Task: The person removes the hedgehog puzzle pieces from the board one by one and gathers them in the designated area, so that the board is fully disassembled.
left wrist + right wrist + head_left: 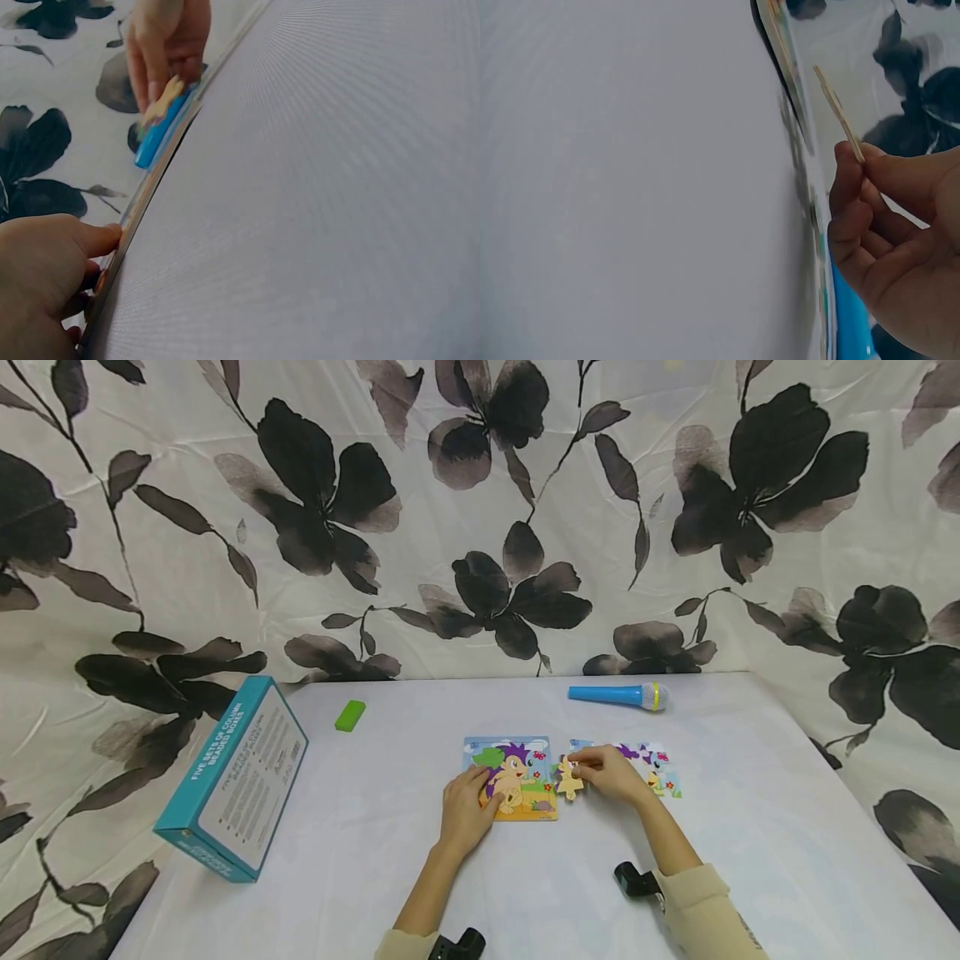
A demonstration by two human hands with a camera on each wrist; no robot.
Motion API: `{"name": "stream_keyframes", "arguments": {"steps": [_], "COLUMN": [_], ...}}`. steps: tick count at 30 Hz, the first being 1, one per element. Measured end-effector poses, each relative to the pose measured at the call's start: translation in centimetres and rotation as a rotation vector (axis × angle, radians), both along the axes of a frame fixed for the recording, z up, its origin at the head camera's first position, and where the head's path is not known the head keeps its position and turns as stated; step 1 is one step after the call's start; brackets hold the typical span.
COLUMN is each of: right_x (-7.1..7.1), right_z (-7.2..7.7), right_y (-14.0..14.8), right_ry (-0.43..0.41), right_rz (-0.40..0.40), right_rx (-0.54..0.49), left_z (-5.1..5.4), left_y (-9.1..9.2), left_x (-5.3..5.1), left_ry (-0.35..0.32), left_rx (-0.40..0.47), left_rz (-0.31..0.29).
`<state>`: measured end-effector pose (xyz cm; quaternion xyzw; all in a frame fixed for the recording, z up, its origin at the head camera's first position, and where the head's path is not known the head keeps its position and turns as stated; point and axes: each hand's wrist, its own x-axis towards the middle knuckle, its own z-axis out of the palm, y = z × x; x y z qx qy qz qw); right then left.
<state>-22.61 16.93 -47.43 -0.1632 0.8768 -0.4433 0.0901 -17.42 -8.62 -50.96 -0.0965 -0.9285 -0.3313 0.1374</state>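
Observation:
A square jigsaw puzzle board with a purple-spined hedgehog picture lies on the white table. My left hand holds it at its left and lower edge, with the thumb along the edge in the left wrist view. Just right of the board, my right hand pinches a thin wooden puzzle piece between thumb and fingertips. Seen edge-on in the right wrist view, that piece is raised off the table. Behind the right hand lies a second colourful hedgehog picture, partly covered.
A blue toy microphone lies near the table's back edge. A small green block is at the back left. A teal box stands tilted at the left. A floral cloth hangs behind the table.

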Motion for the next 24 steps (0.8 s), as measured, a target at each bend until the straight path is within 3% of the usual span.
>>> {"name": "stream_keyframes", "arguments": {"steps": [7,13,19,24], "right_x": [0.7,1.3,1.4,1.2], "right_z": [0.8,1.4,1.3,0.9], "right_y": [3.7,6.1,7.3,7.6], "right_ry": [-0.005,-0.068,-0.142,-0.155], "right_rz": [-0.040,-0.125,-0.163,-0.174], "right_rx": [0.040,0.089,0.070,0.072], "left_z": [0.0,0.0,0.0,-0.1], "left_y": [-0.1,-0.1,-0.1,0.0], "left_x": [0.0,0.0,0.1,0.1], "left_ry": [0.006,0.009,0.001,0.001], "left_rx": [0.001,0.009,0.007,0.009], "left_rz": [-0.005,-0.007,-0.005,-0.002]}}
